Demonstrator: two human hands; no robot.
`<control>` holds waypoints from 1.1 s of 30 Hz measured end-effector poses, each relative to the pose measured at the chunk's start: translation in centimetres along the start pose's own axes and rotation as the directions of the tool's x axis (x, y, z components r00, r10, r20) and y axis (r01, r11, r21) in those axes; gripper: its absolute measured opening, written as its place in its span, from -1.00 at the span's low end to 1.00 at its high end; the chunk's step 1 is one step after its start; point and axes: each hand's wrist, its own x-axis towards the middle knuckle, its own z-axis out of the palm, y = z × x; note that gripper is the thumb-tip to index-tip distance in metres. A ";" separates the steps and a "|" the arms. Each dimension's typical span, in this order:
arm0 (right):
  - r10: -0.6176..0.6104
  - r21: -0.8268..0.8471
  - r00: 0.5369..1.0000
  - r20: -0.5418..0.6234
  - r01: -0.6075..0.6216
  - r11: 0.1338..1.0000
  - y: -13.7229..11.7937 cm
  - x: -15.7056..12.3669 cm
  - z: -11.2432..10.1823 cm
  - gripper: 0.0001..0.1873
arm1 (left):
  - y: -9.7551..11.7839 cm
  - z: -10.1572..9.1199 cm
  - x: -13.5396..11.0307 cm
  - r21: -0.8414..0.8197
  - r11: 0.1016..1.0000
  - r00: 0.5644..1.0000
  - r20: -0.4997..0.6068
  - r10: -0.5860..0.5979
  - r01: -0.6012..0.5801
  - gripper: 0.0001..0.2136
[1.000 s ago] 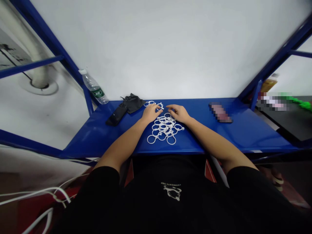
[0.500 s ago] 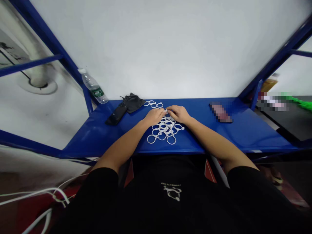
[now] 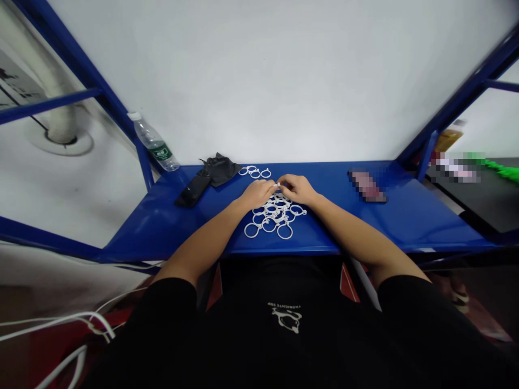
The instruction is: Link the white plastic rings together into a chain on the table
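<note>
Both hands meet over the desk, just beyond a pile of white plastic rings with small eyelets [image 3: 277, 216], which look like curtain rings. My left hand [image 3: 258, 193] has its fingers closed on a white ring [image 3: 277, 185], of which only a small end shows. My right hand [image 3: 299, 189] is bent round from the other side, thumb and fingertips pinched at that same end. The rest of the held ring is hidden by the fingers. Several more white rings [image 3: 266, 177] lie apart from the pile, beyond my left hand.
On the blue desk [image 3: 332, 178], a black phone [image 3: 193, 190] and a crumpled black pouch [image 3: 221, 169] lie left of the rings. A plastic bottle [image 3: 158, 148] leans at the back left corner. A blurred pinkish phone-shaped thing [image 3: 367, 185] lies at right. Blue frame bars border both sides.
The hands stay almost in place, with only a slight shift of the fingers around the small white end. The pile and the separate rings look the same.
</note>
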 end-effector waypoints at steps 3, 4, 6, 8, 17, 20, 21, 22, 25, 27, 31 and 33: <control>0.012 0.009 1.000 0.009 -0.012 1.000 0.0 0.0 0.0 -0.76 | 0.0 0.0 0.0 0.009 1.000 1.000 0.015 0.001 -0.001 -0.61; 0.016 0.009 1.000 0.007 -0.016 1.000 0.0 0.0 0.1 -0.77 | 0.0 0.0 0.0 0.013 1.000 1.000 0.021 0.001 -0.001 -0.61; 0.026 0.008 1.000 -0.001 -0.026 1.000 0.0 0.0 0.2 -0.80 | 0.2 0.1 0.0 0.025 1.000 0.999 0.034 0.002 -0.003 -0.61; 0.028 0.014 0.999 -0.015 -0.028 1.000 0.0 0.0 0.4 -0.84 | 0.5 0.2 0.1 0.036 0.999 0.999 0.046 0.009 -0.011 -0.59; 0.053 0.043 0.998 -0.022 -0.052 0.998 0.4 0.2 0.6 -0.83 | 0.3 0.6 0.5 -0.039 0.991 0.991 0.026 0.128 -0.127 -0.50; 0.086 0.091 0.993 -0.079 -0.078 0.993 0.7 0.1 0.5 -0.75 | -0.6 0.3 0.7 -0.074 0.995 0.996 -0.053 0.068 -0.072 -0.46; 0.095 0.107 0.992 -0.085 -0.085 0.991 0.9 0.1 0.5 -0.71 | -0.9 0.2 0.8 -0.076 0.997 0.997 -0.082 0.015 -0.021 -0.44; 0.098 0.118 0.992 -0.079 -0.089 0.989 1.0 0.0 0.4 -0.67 | -1.2 0.0 0.8 -0.066 0.997 0.993 -0.102 -0.052 0.046 -0.43; 0.067 0.103 0.998 -0.016 -0.065 0.993 1.4 0.1 0.3 -0.61 | -1.8 -0.1 1.0 0.010 0.955 0.952 -0.082 -0.294 0.296 -0.41; 0.044 0.053 0.999 0.015 -0.044 0.998 1.6 0.2 0.4 -0.60 | -2.0 0.2 1.1 0.064 0.904 0.907 -0.025 -0.421 0.422 -0.40; 0.075 -0.052 0.997 0.024 -0.074 0.996 1.6 0.2 0.6 -0.61 | -2.8 1.3 1.1 0.087 0.890 0.893 -0.002 -0.450 0.448 -0.43; 0.099 -0.070 0.995 0.023 -0.097 0.993 1.6 0.2 0.7 -0.62 | -3.5 1.9 1.1 0.061 0.910 0.911 -0.056 -0.408 0.411 -0.48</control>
